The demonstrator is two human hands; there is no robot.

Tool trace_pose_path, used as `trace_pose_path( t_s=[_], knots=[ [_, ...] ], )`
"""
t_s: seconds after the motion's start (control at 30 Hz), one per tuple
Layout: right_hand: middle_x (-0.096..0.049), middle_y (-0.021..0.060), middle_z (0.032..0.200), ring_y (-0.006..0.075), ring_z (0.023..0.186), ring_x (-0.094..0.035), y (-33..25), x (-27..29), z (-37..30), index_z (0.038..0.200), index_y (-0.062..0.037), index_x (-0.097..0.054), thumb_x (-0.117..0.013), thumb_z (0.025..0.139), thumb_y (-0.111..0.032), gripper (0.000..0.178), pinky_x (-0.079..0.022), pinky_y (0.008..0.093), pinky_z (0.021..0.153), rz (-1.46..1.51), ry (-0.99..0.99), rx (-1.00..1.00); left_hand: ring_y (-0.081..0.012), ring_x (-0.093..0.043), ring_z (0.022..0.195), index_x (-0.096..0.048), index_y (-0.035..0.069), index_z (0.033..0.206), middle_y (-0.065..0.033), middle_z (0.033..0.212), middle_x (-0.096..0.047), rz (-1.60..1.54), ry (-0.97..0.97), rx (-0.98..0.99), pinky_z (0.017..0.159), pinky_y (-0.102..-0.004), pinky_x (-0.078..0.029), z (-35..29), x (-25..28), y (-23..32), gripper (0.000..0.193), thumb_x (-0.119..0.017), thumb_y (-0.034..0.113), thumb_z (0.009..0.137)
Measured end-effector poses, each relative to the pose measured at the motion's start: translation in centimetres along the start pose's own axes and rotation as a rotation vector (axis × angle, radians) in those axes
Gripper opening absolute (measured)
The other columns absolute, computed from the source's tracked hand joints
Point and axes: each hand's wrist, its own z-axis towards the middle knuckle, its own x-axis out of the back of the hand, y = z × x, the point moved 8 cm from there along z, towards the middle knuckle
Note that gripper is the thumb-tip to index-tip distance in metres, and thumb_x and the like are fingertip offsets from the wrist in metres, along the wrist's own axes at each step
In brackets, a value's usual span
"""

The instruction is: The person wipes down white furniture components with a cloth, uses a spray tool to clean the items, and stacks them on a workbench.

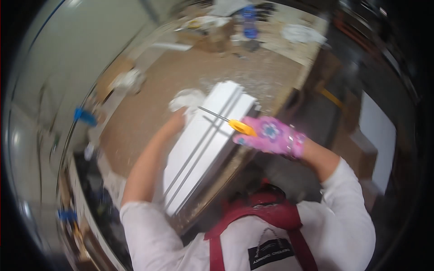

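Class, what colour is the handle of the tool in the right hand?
The handle is yellow; it shows best in the head view.

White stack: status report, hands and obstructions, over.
White stack on brown tabletop. Right hand gripping yellow-handled tool, shaft over stack. Left hand at stack's left side, grip unclear. Blue bottle beyond, clear of stack.

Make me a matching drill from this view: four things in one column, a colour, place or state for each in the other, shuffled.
1. Right hand
2. Yellow-handled tool
3. Blue bottle
4. Long white stack

A. Toward the far end of the table
B. Dark lines run along it
C. In a pink flowered glove
D. Gripped, thin shaft pointing left

Pairs: 1-C, 2-D, 3-A, 4-B
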Motion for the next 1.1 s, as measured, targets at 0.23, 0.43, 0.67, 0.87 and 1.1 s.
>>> trace_pose_path(
  t_s=[0.23,0.43,0.67,0.87,1.1],
  knots=[
    [-0.05,-0.0013,0.064,0.0079,0.047,-0.048,19.4,-0.4,-5.9,0.138,-0.0074,-0.038,-0.055,0.089,-0.046,0.065,-0.038,0.0235,0.038,0.663,0.485,-0.281,-0.0369,-0.061,0.1,-0.056,0.001,0.118,-0.0265,0.107,-0.061,0.198,0.318,-0.072,0.083,-0.0422,-0.047,-2.2,4.1,-0.3,0.039,-0.05,0.026,0.088],
    [-0.054,-0.0005,0.068,0.0085,0.062,-0.06,16.7,-6.1,-9.1,0.091,-0.0065,-0.059,-0.058,0.089,-0.042,0.035,-0.051,0.0246,0.055,0.883,0.469,-0.29,-0.0351,-0.056,0.106,-0.053,0.001,0.121,-0.0235,0.118,-0.055,0.336,-0.008,-0.212,0.087,-0.0406,-0.045,-2.3,1.2,-7.4,0.041,-0.054,0.026,0.089],
    [-0.06,0.0049,0.09,0.0132,0.081,-0.062,2.6,-10.6,-11.6,0.124,-0.004,-0.049,-0.058,0.091,-0.039,0.049,-0.053,0.0304,0.073,1.263,0.309,0.039,-0.0242,-0.06,0.095,-0.056,0.0,0.117,-0.0154,0.109,-0.061,-0.087,0.212,-0.454,0.083,-0.0337,-0.047,-12.3,5.5,12.0,0.03,-0.056,0.013,0.09],
    [-0.055,-0.0021,0.091,0.0074,0.082,-0.054,-6.3,-11.1,-3.6,0.127,-0.0044,-0.052,-0.055,0.094,-0.032,0.043,-0.049,0.0286,0.079,1.407,0.475,0.53,-0.0202,-0.058,0.106,-0.051,-0.006,0.12,-0.0137,0.108,-0.062,-0.336,-0.18,-0.379,0.093,-0.034,-0.043,-28.3,-1.1,13.8,0.036,-0.054,0.013,0.089],
    [-0.055,0.0048,0.105,0.0153,0.095,-0.054,-11.7,-18.4,-2.9,0.134,-0.0037,-0.042,-0.054,0.091,-0.042,0.059,-0.047,0.0314,0.085,1.197,-0.053,0.467,-0.024,-0.046,0.115,-0.031,0.002,0.14,-0.0154,0.131,-0.044,-0.686,0.202,-0.013,0.099,-0.0349,-0.035,-37.6,-10.1,10.9,0.052,-0.05,0.011,0.093]
  ],
)
